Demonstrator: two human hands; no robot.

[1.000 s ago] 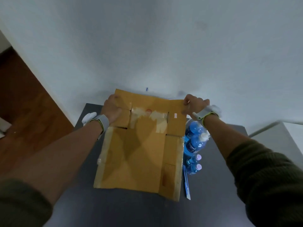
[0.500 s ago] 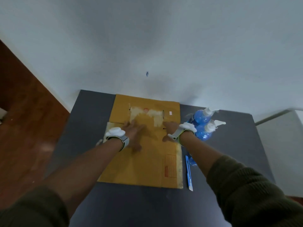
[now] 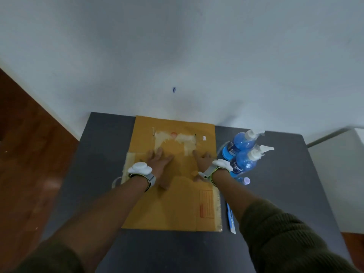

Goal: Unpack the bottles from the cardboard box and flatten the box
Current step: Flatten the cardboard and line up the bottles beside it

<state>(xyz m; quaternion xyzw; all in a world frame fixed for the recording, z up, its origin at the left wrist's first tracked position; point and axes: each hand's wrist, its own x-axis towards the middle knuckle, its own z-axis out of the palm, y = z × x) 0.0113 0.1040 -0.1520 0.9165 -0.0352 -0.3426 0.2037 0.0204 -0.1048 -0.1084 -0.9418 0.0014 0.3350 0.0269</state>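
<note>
The brown cardboard box (image 3: 173,205) lies flat on the dark grey table (image 3: 275,194), with torn tape patches near its far end. My left hand (image 3: 159,160) rests palm down on the box's middle, fingers spread. My right hand (image 3: 202,159) presses flat on it a little to the right. Two blue pump bottles (image 3: 241,152) stand just right of the box, and a small bottle with a pale cap (image 3: 245,181) lies by my right wrist.
A blue and white box cutter (image 3: 230,219) lies along the box's right edge. The table's far edge meets a white wall (image 3: 177,56). Wooden floor (image 3: 25,164) shows to the left, and a pale surface (image 3: 342,174) stands to the right.
One second ago both hands gripped the box's far flaps while it was tilted up. The box now lies flat, and both hands have come to its middle, palms down.
</note>
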